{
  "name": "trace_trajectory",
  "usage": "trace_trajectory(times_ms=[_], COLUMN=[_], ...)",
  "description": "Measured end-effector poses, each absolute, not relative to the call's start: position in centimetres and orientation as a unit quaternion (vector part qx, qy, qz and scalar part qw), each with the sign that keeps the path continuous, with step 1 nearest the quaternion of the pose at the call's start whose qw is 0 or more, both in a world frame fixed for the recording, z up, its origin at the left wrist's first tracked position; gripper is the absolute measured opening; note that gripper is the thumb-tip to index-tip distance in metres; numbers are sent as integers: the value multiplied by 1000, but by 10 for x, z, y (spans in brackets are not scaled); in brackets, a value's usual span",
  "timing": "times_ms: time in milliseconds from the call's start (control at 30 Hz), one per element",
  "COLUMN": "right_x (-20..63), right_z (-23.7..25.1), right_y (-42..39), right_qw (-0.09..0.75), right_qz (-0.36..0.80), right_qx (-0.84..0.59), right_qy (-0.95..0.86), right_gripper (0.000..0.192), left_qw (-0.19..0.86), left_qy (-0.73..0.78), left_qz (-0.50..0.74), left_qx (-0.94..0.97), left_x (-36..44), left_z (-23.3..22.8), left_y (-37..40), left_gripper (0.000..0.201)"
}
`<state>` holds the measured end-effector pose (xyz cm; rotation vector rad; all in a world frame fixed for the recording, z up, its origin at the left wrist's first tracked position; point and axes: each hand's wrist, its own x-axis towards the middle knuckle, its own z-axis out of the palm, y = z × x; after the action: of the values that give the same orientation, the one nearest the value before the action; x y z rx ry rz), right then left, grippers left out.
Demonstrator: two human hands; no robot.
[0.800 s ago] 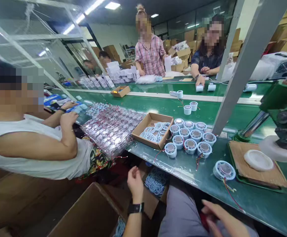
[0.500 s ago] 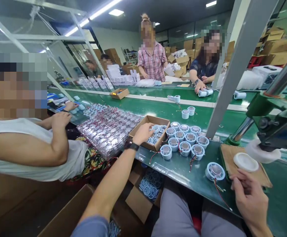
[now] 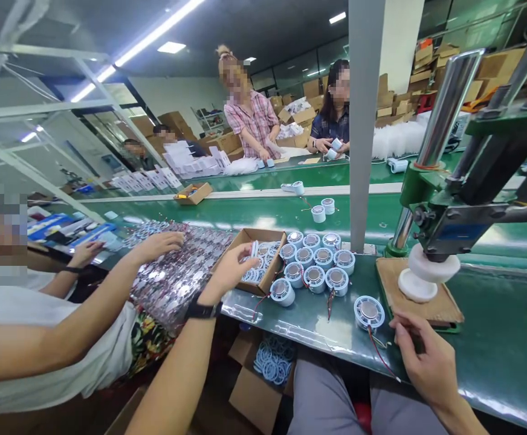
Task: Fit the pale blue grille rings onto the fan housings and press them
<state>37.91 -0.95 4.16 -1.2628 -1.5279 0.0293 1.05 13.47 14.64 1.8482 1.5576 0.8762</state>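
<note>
The left hand [image 3: 229, 270] pinches a thin white ring [image 3: 254, 249] over the cardboard box [image 3: 263, 284]; it looks light and bendable, best held by its rim. The right hand [image 3: 424, 356] rests half-curled, holding nothing, beside the round speaker [image 3: 368, 311] on the tabletop [image 3: 494, 356].

My right hand [image 3: 426, 362] runs off the bottom edge at the wrist. My left hand [image 3: 229, 269] covers part of the open brown cardboard box [image 3: 263, 284], so the thin white ring [image 3: 254, 249] in its grip shows only partly. The green metal press [image 3: 463, 199] is cut off at the right edge.
</note>
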Motion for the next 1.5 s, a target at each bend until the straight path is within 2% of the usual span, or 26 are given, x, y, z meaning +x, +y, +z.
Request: trace_trajectory(times_ms=[133,200,233,300,367,500,633,767,1033,1200,1500], right_x=[350,333,327,319,319,325,327,329,332,333,336], right_z=[59,66,68,70,70,69,71,73,71,69,64], right_y=[-29,-39,-43,-50,-55,-65,-72,-76,-76,-71,-69], right_qw=[541,515,501,475,453,444,465,475,459,463,440], right_qz=[93,156,193,277,369,507,573,566,577,565,564], right_qx=[-483,-448,-435,-420,-420,-441,-425,-425,-425,-428,-438], right_qy=[-682,-714,-723,-722,-694,-593,-524,-522,-524,-532,-544], right_gripper=[22,36,44,54,55,54,59,54,63,56,64], left_qw=[432,643,706,785,820,842,853,854,838,824,781], left_qy=[493,395,348,282,248,234,247,252,277,279,351], left_qz=[370,421,432,446,452,443,419,415,424,448,463], left_qx=[658,504,441,326,250,198,189,184,202,207,229], left_x=[63,98,114,139,156,165,164,165,167,170,170], left_z=[112,84,72,57,53,63,72,76,71,75,89], left_y=[45,2,-16,-41,-52,-52,-55,-59,-63,-65,-70], left_gripper=[60,56,54,43,34,35,41,41,50,47,54])
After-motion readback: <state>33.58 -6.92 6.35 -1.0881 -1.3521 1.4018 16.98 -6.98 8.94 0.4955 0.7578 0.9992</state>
